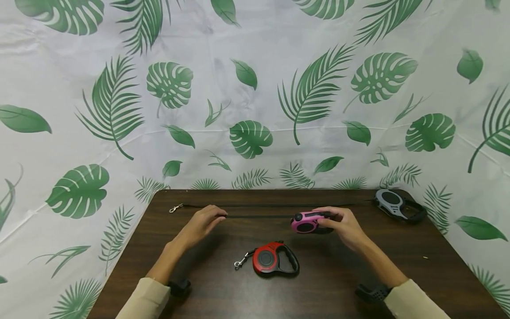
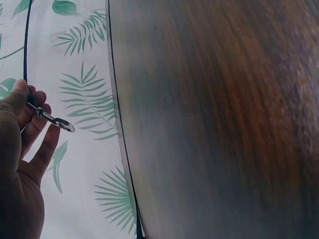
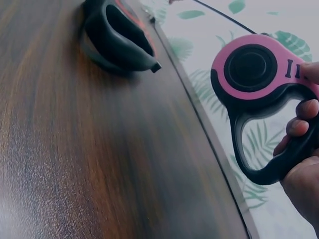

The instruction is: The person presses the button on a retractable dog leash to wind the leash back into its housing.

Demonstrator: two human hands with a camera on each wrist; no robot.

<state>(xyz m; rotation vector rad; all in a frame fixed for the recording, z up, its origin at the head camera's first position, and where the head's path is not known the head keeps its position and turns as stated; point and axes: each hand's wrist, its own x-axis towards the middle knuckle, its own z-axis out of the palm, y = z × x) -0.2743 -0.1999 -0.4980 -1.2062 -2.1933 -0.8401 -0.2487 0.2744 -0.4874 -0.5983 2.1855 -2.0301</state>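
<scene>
Beige cloth sleeves (image 1: 143, 297): worn on both arms, at the near edge.
Pink-and-black plastic retractable leash (image 1: 304, 223): held up right of centre, its thin black cord (image 1: 259, 216) drawn out leftward.
Right hand (image 1: 343, 225): fingers wrapped around the black loop handle (image 3: 264, 175).
Left hand (image 1: 202, 226): cord end pinched by thumb and fingers beside a silver metal clip (image 2: 59, 122); remaining fingers loosely spread.
Red-and-black retractable leash (image 1: 266, 259): laid near, at centre, between the arms.
Grey-and-black retractable leash (image 1: 390, 199): laid far right, its dark line (image 1: 279, 205) stretched to far left.
Dark brown wood-grain table (image 1: 338, 270): backed by white leaf-printed cloth (image 1: 215, 146).
</scene>
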